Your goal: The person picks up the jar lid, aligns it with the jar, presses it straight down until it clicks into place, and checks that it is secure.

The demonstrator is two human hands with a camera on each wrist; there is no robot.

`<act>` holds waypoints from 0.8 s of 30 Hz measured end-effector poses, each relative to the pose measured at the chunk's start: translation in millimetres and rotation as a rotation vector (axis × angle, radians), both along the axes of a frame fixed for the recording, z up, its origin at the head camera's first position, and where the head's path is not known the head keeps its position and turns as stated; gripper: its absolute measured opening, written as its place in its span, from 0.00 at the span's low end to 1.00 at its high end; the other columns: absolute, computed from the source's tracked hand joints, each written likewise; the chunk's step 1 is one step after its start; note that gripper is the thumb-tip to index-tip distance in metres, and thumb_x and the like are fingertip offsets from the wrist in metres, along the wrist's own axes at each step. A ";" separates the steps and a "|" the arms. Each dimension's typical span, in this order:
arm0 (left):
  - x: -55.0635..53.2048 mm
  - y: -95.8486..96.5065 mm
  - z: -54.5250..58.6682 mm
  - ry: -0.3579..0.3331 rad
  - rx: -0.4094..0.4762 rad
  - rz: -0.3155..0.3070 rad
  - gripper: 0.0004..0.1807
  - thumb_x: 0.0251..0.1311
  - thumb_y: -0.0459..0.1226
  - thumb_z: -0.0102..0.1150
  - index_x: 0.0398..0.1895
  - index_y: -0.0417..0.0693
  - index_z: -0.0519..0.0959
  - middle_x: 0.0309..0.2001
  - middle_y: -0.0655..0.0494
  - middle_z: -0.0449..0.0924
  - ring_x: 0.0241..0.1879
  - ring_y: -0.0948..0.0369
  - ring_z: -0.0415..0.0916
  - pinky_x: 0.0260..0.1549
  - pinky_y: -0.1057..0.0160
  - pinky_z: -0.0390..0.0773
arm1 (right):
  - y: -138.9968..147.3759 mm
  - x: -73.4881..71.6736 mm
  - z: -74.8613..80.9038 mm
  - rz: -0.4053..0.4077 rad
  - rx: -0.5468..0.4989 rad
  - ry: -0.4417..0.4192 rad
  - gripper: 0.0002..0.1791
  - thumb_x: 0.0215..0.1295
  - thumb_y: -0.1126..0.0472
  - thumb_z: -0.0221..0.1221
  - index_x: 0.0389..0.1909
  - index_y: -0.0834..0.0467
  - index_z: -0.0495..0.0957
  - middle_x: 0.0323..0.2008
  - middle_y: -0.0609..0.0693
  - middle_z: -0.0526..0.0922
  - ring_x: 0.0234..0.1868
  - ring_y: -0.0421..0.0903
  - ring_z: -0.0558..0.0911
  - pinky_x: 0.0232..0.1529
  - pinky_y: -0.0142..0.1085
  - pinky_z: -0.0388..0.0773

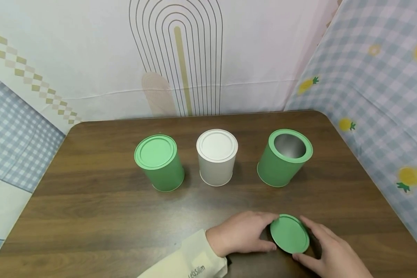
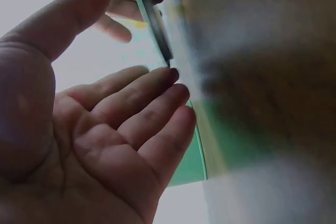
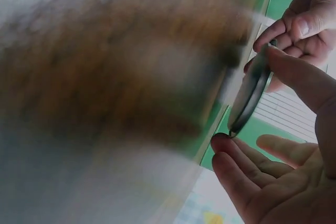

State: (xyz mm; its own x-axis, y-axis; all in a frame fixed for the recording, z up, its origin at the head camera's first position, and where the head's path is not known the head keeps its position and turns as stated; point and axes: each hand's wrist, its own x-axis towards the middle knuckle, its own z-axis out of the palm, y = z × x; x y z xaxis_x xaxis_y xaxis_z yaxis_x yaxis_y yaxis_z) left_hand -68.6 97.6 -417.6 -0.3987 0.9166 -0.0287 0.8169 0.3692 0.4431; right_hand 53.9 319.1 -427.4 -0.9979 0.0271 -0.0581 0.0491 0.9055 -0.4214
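Observation:
A round green lid (image 1: 289, 234) is between my two hands at the table's front right. My right hand (image 1: 333, 247) holds the lid by its rim, thumb at the near edge and fingertips at the far edge. My left hand (image 1: 244, 233) is at the lid's left side; its fingertips reach the rim while the thumb stands apart in the left wrist view. Edge-on, the lid (image 3: 251, 95) looks tilted in the right wrist view; whether it touches the table cannot be told. Behind it stands an uncovered green can (image 1: 279, 170), its metal inside showing.
A green can (image 1: 165, 173) with its lid on stands at the left, and a lidded white can (image 1: 216, 170) stands in the middle. The brown wooden table (image 1: 100, 216) carries everything. Patterned cloth (image 1: 264, 50) hangs behind it, and checked cloth (image 1: 378, 92) hangs along the right.

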 end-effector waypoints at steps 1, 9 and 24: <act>-0.6 0.0 0.0 -0.002 0.015 0.008 0.33 0.61 0.51 0.67 0.67 0.49 0.73 0.60 0.65 0.78 0.58 0.72 0.74 0.58 0.76 0.70 | -0.8 0.2 0.9 -0.005 -0.006 0.026 0.52 0.41 0.42 0.79 0.67 0.59 0.71 0.56 0.60 0.81 0.50 0.62 0.83 0.41 0.58 0.81; -3.8 -1.1 0.8 -0.005 0.094 0.062 0.34 0.59 0.49 0.70 0.67 0.49 0.73 0.59 0.64 0.79 0.57 0.71 0.76 0.56 0.76 0.72 | -8.8 -1.1 8.6 -0.032 -0.023 0.173 0.48 0.40 0.47 0.81 0.65 0.55 0.73 0.55 0.56 0.82 0.50 0.61 0.84 0.40 0.58 0.82; -6.3 -3.4 2.8 0.002 0.177 0.132 0.31 0.61 0.46 0.70 0.65 0.45 0.74 0.58 0.59 0.81 0.57 0.68 0.77 0.57 0.74 0.72 | -14.6 -8.0 16.0 -0.037 -0.026 0.255 0.46 0.40 0.49 0.81 0.63 0.54 0.74 0.53 0.51 0.82 0.49 0.57 0.84 0.41 0.56 0.82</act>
State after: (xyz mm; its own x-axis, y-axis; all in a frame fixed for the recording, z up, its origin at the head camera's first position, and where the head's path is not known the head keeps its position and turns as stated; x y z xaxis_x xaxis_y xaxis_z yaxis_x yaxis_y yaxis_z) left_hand -74.9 94.3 -414.9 -0.5159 0.8469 0.1293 0.7674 0.3897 0.5092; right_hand 45.9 304.5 -411.5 -0.9789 0.0654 0.1938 -0.0288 0.8940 -0.4472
